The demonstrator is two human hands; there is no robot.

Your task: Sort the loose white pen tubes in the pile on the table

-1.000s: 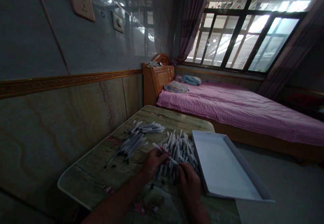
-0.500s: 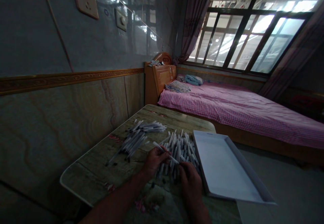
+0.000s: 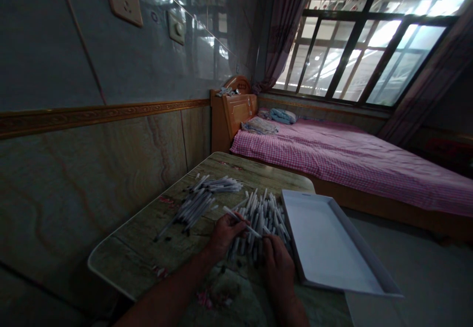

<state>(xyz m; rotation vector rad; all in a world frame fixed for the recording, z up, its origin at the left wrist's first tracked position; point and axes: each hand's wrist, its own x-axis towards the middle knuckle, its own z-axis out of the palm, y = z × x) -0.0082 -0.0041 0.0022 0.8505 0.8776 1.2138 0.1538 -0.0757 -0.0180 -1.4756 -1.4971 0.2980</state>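
bed (image 3: 314, 144) with pink checked sheet beyond white tray (image 3: 325, 238). flower-patterned table (image 3: 136, 243) under tray, stretching left of it. loose pen pile (image 3: 262, 213) just left of tray; pen bundle (image 3: 195, 208) farther left, apart from pile. left hand (image 3: 223, 236) left of tray, fingers clamped on white pen (image 3: 252, 231), pen slanting down toward tray. right hand (image 3: 279, 263) nearer tray, fingertips together at pen's lower end; cannot tell if pinching. step seems two-handed work on pen's end; next move likely calls for steady left pinch, fine right fingertips. small black bit (image 3: 239, 263) left of tray.
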